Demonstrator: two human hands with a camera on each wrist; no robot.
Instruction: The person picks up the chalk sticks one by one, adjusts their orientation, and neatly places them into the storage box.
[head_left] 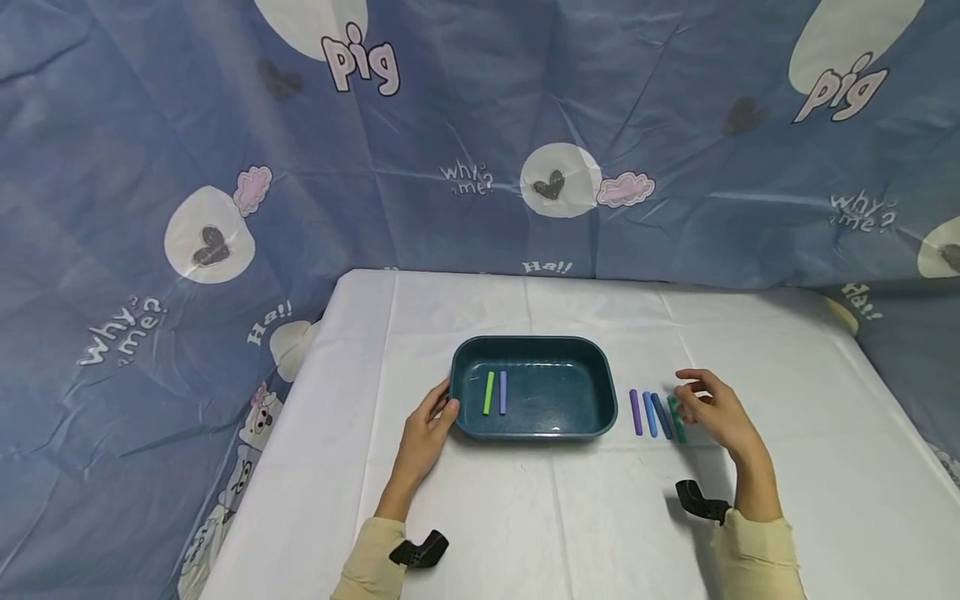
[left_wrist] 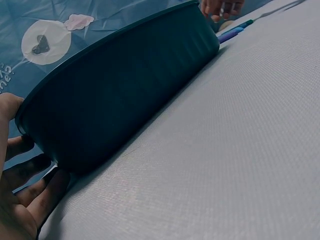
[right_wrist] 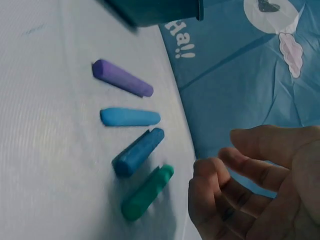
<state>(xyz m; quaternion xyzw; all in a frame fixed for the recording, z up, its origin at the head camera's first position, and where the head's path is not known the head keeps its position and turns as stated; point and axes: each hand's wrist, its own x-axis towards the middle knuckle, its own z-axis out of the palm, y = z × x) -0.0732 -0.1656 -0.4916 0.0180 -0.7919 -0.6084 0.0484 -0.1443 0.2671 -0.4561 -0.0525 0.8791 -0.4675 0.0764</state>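
A dark teal tray [head_left: 536, 437] stands on the table, with a lime-green stick [head_left: 489, 393] and a lavender stick [head_left: 503, 393] lying inside at its left. My left hand [head_left: 422, 440] grips the tray's left end, thumb at the rim and fingers against the outer wall. Right of the tray lie chalk-like sticks in a row: purple [right_wrist: 122, 78], light blue [right_wrist: 130, 117], dark blue [right_wrist: 140, 152] and green [right_wrist: 147, 193]. Over the green one hovers my right hand [head_left: 720, 417], fingers loosely bent, holding nothing. In the head view it partly hides that stick.
A white cloth covers the table [head_left: 495, 517]. Behind it hangs a blue printed curtain [head_left: 450, 225], which also runs down the left side. Each wrist carries a black camera mount [head_left: 420, 551].
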